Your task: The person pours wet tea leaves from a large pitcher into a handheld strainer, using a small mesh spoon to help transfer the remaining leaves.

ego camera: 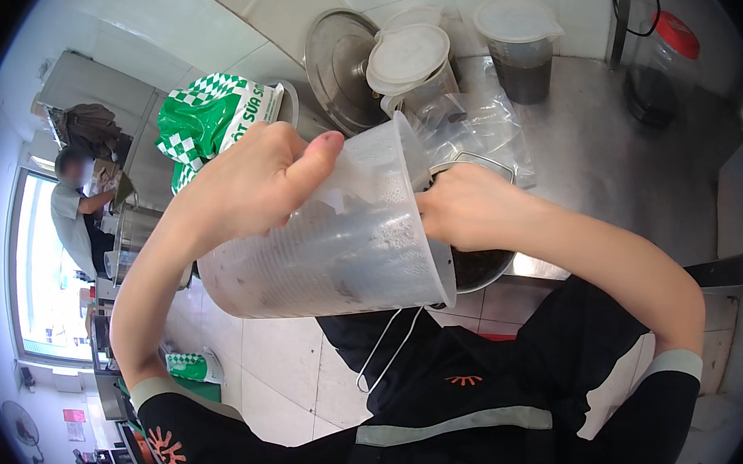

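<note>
My left hand (pixel 250 175) grips a large translucent plastic container (pixel 337 242), tilted on its side with its mouth facing right. Droplets cling to its wall near the rim. At that mouth is my right hand (pixel 470 207), fingers curled; the fingertips are partly hidden, and whether they hold anything cannot be made out. Beneath the right hand sits a round metal vessel (pixel 490 275) with dark contents. A wire loop (pixel 484 159) rises at its far side, and a long wire handle (pixel 391 353) sticks out below the container.
A green-and-white printed bag (pixel 212 122) stands left of the container. Behind are a metal lid (pixel 340 63), lidded plastic jugs (pixel 413 57), clear plastic bags (pixel 473 125) and a red-capped jar (pixel 660 75) on the steel counter (pixel 591 145). Another person (pixel 79 206) stands far left.
</note>
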`<state>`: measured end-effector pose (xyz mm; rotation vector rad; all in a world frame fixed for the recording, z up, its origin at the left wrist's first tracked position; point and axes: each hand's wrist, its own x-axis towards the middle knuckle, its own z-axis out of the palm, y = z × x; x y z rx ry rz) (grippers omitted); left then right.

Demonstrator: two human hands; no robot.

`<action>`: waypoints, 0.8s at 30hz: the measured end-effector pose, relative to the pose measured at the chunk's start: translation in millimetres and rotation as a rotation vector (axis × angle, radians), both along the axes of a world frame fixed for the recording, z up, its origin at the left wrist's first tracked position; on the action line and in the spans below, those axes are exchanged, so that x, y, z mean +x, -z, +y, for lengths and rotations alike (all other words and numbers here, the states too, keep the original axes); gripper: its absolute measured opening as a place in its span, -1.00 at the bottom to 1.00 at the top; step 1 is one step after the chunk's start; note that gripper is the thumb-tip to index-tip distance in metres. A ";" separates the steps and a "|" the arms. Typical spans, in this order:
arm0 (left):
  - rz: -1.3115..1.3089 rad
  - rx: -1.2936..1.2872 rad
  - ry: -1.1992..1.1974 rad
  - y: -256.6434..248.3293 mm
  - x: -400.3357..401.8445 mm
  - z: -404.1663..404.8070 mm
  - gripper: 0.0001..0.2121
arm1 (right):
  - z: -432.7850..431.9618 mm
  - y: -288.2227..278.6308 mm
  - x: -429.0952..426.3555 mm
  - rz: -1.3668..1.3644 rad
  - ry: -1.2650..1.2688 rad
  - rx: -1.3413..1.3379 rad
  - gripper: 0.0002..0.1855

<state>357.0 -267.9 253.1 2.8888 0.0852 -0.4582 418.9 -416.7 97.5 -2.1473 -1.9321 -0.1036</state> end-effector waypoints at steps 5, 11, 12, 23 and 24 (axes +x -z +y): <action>-0.014 -0.059 -0.020 -1.1 3.9 2.2 -0.45 | -36.1 1.7 4.7 -0.126 0.030 0.072 -0.64; -0.023 -0.013 0.004 0.4 4.0 -2.2 -0.45 | -41.8 -9.8 9.0 0.030 0.088 0.126 -0.65; -0.023 -0.012 0.005 0.4 3.6 -2.9 -0.45 | -30.9 -4.6 8.7 0.093 0.137 0.149 -0.63; -0.130 0.076 0.120 3.0 1.9 2.3 -0.45 | 61.6 31.8 -14.5 0.393 -0.133 0.586 -0.72; -0.130 0.075 0.118 4.0 1.5 3.0 -0.45 | 60.4 29.6 -13.5 0.393 -0.134 0.584 -0.72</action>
